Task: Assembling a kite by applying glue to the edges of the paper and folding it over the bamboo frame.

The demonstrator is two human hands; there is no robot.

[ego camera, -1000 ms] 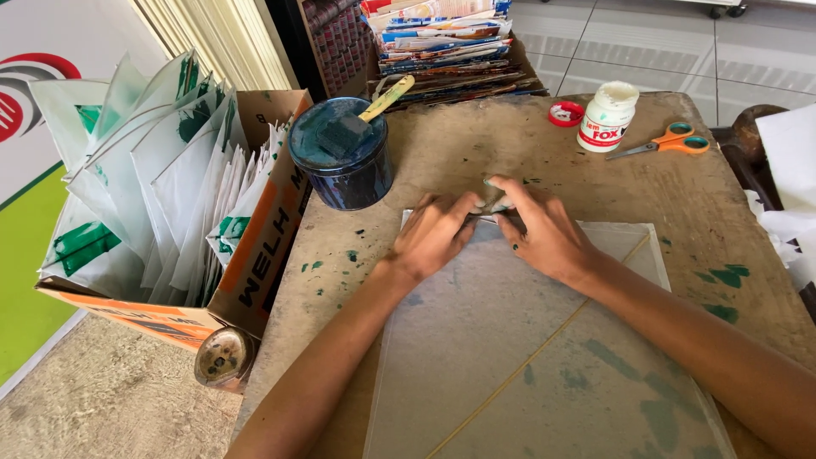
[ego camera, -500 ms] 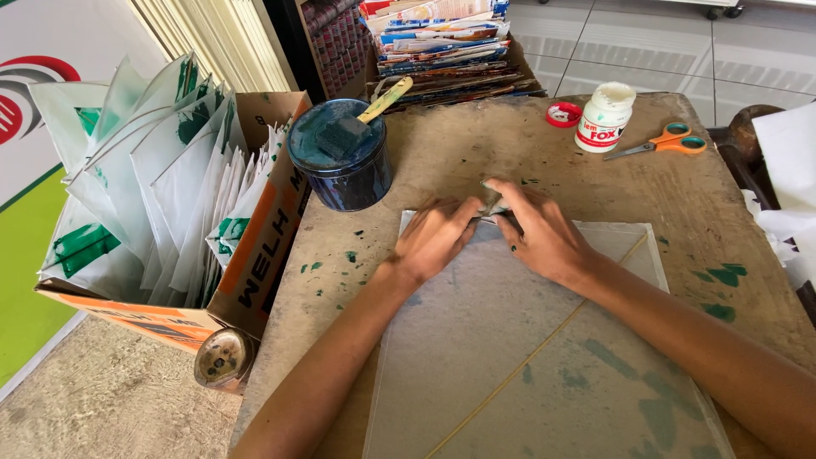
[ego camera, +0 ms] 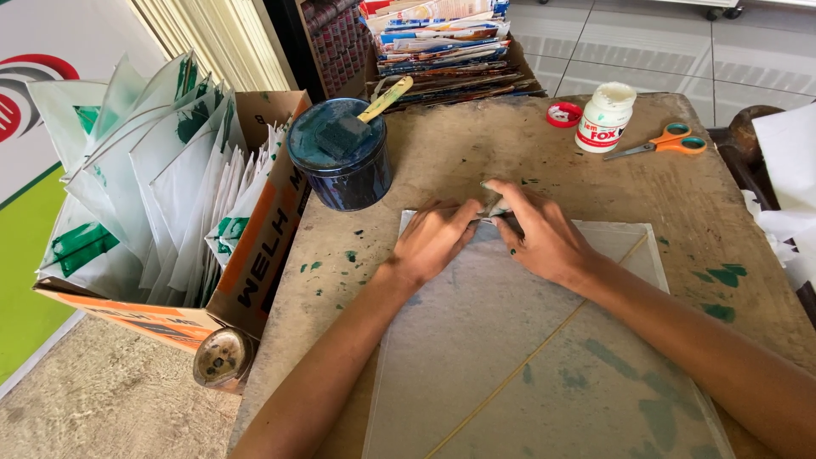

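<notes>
We look down on our two hands meeting at the far edge of a grey sheet (ego camera: 510,340) on the bench (ego camera: 476,140); the left hand (ego camera: 433,240) presses flat on the sheet's far left corner, fingers closed together and curled onto the edge; the right hand (ego camera: 544,234) lies just beside it, fingers pinched narrow on a small folded strip (ego camera: 495,206) of the same edge, thumb and forefinger touching it. The strip sits directly ahead of both hands, between their fingertips, and its long axis runs left to right along the sheet's far border; the right hand is the nearer, already on it. A thin yellow line (ego camera: 544,348) crosses the sheet diagonally toward us. Beyond the left hand stands a dark blue tin (ego camera: 340,170) with a sponge brush (ego camera: 344,134) across its top; further left, a carton (ego camera: 263,246) holds white paper bags (ego camera: 144,170); well apart to the right are a white glue pot (ego camera: 605,117) and orange scissors (ego camera: 663,143).
</notes>
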